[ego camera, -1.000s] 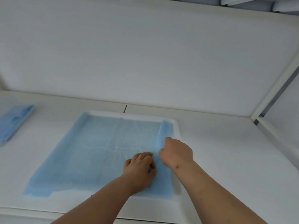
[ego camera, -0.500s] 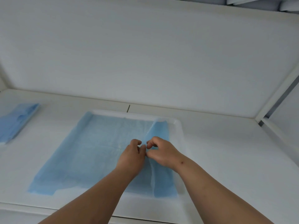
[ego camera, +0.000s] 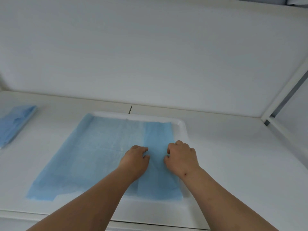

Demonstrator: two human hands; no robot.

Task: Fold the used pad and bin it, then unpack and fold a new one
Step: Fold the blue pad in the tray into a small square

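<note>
A large light-blue pad (ego camera: 93,157) lies spread over a white tray (ego camera: 182,125) on the table, its left side hanging past the tray. Its right edge is folded inward as a darker blue strip (ego camera: 157,139) lying flat on the pad. My left hand (ego camera: 135,160) rests on the strip's left edge with its fingers curled. My right hand (ego camera: 181,157) presses on the strip's right fold, fingers curled too. Whether either hand pinches the pad cannot be made out.
A second blue pad (ego camera: 15,124), folded, lies at the far left of the white table (ego camera: 233,155). A white wall panel (ego camera: 150,55) rises behind the table, and a white frame post (ego camera: 283,100) runs along the right.
The right edge of the pad has been carried leftward and laid flat as a folded strip. My hands, together over the middle before, have moved apart onto the strip's two sides.
</note>
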